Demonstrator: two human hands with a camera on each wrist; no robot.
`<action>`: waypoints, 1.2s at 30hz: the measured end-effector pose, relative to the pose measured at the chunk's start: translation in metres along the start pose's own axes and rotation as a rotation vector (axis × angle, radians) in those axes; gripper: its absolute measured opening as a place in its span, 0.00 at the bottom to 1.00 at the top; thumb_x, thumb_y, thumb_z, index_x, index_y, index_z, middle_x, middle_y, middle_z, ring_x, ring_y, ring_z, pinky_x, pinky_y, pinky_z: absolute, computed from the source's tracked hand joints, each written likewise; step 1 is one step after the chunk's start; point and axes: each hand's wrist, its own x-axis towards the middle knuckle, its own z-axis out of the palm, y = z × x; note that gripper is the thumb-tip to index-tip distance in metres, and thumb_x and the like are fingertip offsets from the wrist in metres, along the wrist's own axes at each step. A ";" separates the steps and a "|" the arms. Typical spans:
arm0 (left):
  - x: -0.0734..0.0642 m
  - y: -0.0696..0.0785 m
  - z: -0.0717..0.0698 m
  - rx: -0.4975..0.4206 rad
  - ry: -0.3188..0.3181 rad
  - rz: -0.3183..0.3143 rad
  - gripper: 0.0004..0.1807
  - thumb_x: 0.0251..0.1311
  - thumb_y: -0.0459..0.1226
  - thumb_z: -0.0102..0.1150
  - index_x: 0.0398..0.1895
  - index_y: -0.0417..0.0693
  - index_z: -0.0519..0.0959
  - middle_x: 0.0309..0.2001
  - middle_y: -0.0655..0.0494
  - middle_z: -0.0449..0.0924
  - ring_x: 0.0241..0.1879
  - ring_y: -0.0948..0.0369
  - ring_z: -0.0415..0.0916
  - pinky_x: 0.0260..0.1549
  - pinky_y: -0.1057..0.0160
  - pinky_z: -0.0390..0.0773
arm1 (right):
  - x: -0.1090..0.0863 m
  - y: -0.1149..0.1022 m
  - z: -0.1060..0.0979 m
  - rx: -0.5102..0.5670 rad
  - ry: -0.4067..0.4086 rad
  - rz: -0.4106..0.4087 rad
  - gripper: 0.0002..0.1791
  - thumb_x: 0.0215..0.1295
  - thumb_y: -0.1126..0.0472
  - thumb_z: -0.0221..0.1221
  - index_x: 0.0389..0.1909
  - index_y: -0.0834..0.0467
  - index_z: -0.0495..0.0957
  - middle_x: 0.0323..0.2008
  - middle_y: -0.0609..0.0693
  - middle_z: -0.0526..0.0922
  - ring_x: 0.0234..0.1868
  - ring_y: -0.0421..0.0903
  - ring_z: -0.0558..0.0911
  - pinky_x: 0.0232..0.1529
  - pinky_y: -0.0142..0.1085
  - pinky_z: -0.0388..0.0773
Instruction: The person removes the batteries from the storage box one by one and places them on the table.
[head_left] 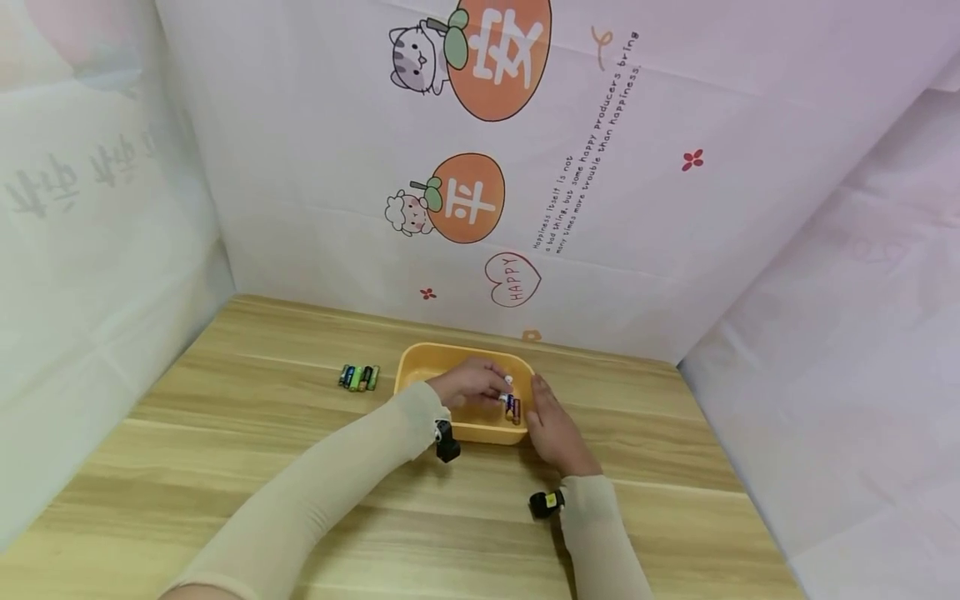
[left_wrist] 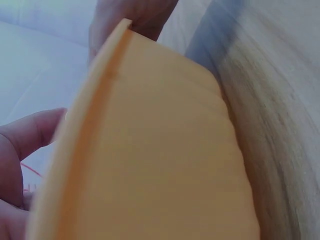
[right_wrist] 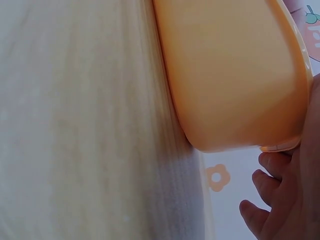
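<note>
A yellow-orange plastic bin stands on the table. My left hand reaches over its near rim, fingers bent toward its right end. Beside those fingertips are a small white item and a few batteries on the bin's floor. Whether the fingers pinch one of them is hidden. In the left wrist view, the bin's wall blocks the inside, and only part of the left hand shows past the rim. My right hand rests along the bin's right outer side, fingers extended; the right wrist view shows its fingers beside the bin's corner.
Left of the bin, several batteries lie side by side in a row on the wood-grain table. A printed white cloth hangs behind the table, and plain white cloth flanks it on both sides.
</note>
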 end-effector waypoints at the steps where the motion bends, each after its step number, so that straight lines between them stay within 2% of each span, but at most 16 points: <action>1: -0.001 0.001 0.000 -0.009 -0.004 -0.002 0.13 0.57 0.28 0.66 0.44 0.35 0.78 0.39 0.44 0.81 0.42 0.48 0.80 0.48 0.50 0.80 | 0.000 0.000 0.000 -0.003 0.001 0.002 0.33 0.74 0.62 0.41 0.75 0.66 0.45 0.75 0.61 0.49 0.74 0.56 0.50 0.71 0.51 0.51; 7: -0.006 0.005 -0.005 -0.052 -0.001 -0.019 0.14 0.56 0.28 0.67 0.45 0.37 0.77 0.39 0.45 0.81 0.36 0.53 0.80 0.49 0.50 0.80 | -0.002 0.001 0.000 -0.013 0.006 0.012 0.32 0.74 0.61 0.41 0.75 0.65 0.45 0.75 0.61 0.49 0.74 0.57 0.51 0.71 0.51 0.52; 11: -0.009 0.004 -0.009 -0.057 -0.009 -0.024 0.16 0.58 0.28 0.65 0.49 0.34 0.76 0.40 0.44 0.81 0.34 0.56 0.80 0.49 0.51 0.80 | -0.002 0.001 0.002 -0.015 -0.008 0.026 0.32 0.75 0.60 0.40 0.76 0.64 0.44 0.75 0.60 0.49 0.74 0.56 0.50 0.71 0.51 0.51; 15: -0.014 0.003 -0.015 -0.060 -0.017 -0.029 0.18 0.59 0.28 0.64 0.52 0.32 0.75 0.47 0.37 0.80 0.36 0.54 0.81 0.51 0.50 0.79 | -0.003 0.002 0.002 -0.010 -0.016 0.030 0.33 0.75 0.60 0.40 0.76 0.64 0.44 0.75 0.60 0.49 0.74 0.56 0.50 0.71 0.51 0.51; 18: -0.018 0.005 -0.021 -0.061 -0.012 -0.027 0.16 0.60 0.28 0.64 0.50 0.33 0.75 0.52 0.34 0.77 0.38 0.53 0.81 0.52 0.50 0.78 | -0.003 0.002 0.000 0.000 -0.016 0.026 0.33 0.75 0.60 0.40 0.76 0.64 0.43 0.75 0.60 0.48 0.74 0.56 0.49 0.71 0.51 0.51; 21: -0.023 0.008 -0.027 -0.069 -0.007 -0.022 0.14 0.60 0.28 0.63 0.48 0.34 0.75 0.51 0.34 0.77 0.37 0.54 0.81 0.52 0.50 0.77 | -0.002 0.002 -0.001 0.008 -0.013 0.017 0.33 0.74 0.60 0.40 0.76 0.64 0.43 0.75 0.60 0.48 0.74 0.57 0.50 0.71 0.52 0.51; 25: -0.029 0.008 -0.037 -0.065 0.006 -0.015 0.13 0.60 0.28 0.63 0.47 0.35 0.75 0.49 0.36 0.78 0.34 0.56 0.81 0.48 0.52 0.80 | 0.000 0.003 -0.002 0.003 -0.010 0.001 0.33 0.74 0.61 0.40 0.75 0.66 0.43 0.75 0.62 0.48 0.74 0.58 0.50 0.71 0.53 0.51; 31: -0.033 0.004 -0.050 -0.048 0.025 -0.005 0.17 0.60 0.29 0.64 0.51 0.34 0.74 0.50 0.35 0.78 0.39 0.52 0.81 0.43 0.55 0.83 | -0.002 0.003 -0.002 0.004 -0.002 -0.001 0.32 0.74 0.62 0.40 0.75 0.66 0.44 0.75 0.61 0.49 0.74 0.58 0.50 0.71 0.53 0.51; 36: -0.041 0.004 -0.059 -0.048 0.041 -0.005 0.15 0.60 0.29 0.64 0.49 0.35 0.74 0.50 0.35 0.77 0.38 0.53 0.81 0.43 0.56 0.83 | -0.003 0.003 -0.001 0.017 0.016 -0.009 0.32 0.74 0.62 0.41 0.75 0.66 0.45 0.75 0.62 0.49 0.74 0.59 0.51 0.70 0.54 0.52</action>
